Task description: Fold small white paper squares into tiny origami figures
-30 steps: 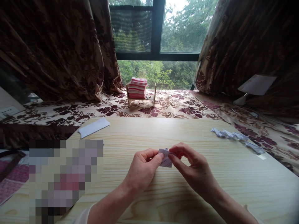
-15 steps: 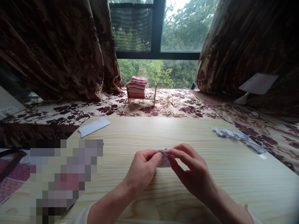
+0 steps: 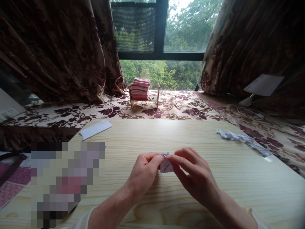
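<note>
A small piece of folded white paper (image 3: pixel 166 166) with faint print on it is held just over the wooden table, between my two hands. My left hand (image 3: pixel 145 168) pinches its upper left part between thumb and fingers. On the other side, my right hand (image 3: pixel 195 170) has thumb and index finger closed at the paper's upper right edge, its other fingers curled above. The fingertips hide part of the fold. Off to the right, several small folded white papers (image 3: pixel 234 136) lie in a row near the table edge.
A flat stack of white paper strips (image 3: pixel 96 129) lies at the table's (image 3: pixel 133 136) back left. A blurred-out patch (image 3: pixel 69 181) covers the left side. Behind, on the floral cloth, stand a small rack with folded pink-striped cloths (image 3: pixel 140 89) and a lamp (image 3: pixel 264 85) at right.
My right fingers have shifted slightly over the paper's top edge, and the paper has tilted so that more of its printed lower part shows. My left hand has barely moved.
</note>
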### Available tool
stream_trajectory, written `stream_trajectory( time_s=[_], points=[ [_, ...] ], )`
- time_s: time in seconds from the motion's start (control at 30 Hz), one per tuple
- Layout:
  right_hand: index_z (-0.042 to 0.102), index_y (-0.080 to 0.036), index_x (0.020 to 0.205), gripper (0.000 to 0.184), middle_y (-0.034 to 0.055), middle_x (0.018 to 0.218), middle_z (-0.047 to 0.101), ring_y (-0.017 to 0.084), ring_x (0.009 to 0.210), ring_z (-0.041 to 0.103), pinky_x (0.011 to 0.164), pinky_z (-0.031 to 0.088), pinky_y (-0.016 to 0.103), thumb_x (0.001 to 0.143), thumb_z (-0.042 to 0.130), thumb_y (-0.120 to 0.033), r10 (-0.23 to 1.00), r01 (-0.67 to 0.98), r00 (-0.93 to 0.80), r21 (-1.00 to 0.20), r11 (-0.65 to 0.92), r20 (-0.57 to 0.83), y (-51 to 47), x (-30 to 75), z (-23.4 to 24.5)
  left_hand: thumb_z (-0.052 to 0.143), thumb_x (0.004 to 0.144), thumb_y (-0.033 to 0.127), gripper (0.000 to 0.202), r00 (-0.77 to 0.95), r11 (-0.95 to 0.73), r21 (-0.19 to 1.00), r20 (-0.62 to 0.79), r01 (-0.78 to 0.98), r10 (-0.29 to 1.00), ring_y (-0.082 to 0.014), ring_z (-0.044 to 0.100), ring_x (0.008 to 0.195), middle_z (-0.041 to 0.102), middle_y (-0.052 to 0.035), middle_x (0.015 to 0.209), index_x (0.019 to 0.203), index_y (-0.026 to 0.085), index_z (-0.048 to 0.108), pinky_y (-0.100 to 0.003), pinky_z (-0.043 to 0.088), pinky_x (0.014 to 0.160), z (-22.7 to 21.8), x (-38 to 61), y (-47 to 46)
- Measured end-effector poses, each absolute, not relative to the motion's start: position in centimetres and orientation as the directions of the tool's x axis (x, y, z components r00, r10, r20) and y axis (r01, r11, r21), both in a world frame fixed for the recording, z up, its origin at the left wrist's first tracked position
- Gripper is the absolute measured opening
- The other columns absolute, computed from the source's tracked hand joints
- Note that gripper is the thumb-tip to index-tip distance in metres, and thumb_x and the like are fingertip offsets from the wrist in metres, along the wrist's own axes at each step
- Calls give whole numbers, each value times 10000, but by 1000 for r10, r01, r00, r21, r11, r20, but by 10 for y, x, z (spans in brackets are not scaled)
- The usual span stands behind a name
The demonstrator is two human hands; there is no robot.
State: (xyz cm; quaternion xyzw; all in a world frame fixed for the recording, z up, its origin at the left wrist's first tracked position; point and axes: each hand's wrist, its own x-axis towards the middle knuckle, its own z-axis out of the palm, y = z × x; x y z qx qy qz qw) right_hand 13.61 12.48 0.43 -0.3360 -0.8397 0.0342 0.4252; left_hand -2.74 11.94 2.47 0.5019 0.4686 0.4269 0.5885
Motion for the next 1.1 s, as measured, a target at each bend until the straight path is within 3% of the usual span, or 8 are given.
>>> stream_trajectory(
  time_s=[0.2,0.5,0.7,0.83,0.93,1.1],
  points=[
    [598,-247,1126,341,56,832,586,173,724,513,614,441,295,845,510,-74,586,559,-444,-302,773,678,124,137,5,501,779,306,279,183,149,988,-139,-40,973,-132,463,604,529,6,589,565,149,587,-234,374,603,24,-28,119],
    [631,-223,1050,270,63,818,605,172,712,527,608,448,292,859,493,-93,574,586,-448,-260,767,685,123,135,6,508,769,304,288,165,181,978,-164,-99,973,-123,394,594,407,19,561,518,163,494,-227,360,592,19,-28,122],
    [573,-238,1107,350,63,841,580,175,728,505,600,441,291,828,524,-33,554,538,-450,-282,794,701,123,134,7,532,789,367,303,194,186,979,-167,-85,967,-118,391,604,438,18,583,604,132,579,-230,343,598,25,-27,121],
    [579,-240,1069,349,58,853,569,175,736,502,611,435,298,808,541,-12,563,538,-436,-298,788,702,123,135,6,536,794,350,311,130,165,984,-157,-60,979,-110,368,587,424,19,568,572,133,546,-227,323,564,26,-28,123],
    [594,-226,1009,268,57,863,567,177,764,521,631,446,297,815,546,-46,604,512,-387,-382,769,696,124,136,7,514,818,332,302,89,79,997,-79,2,993,-110,377,588,435,17,579,588,139,544,-229,329,563,26,-29,122],
    [609,-213,892,113,56,886,584,171,825,571,636,469,258,877,505,-171,771,443,-164,-653,615,615,125,134,11,477,859,253,303,22,-175,959,174,222,984,-124,464,630,494,9,618,574,162,527,-232,376,611,27,-28,118]
  ],
)
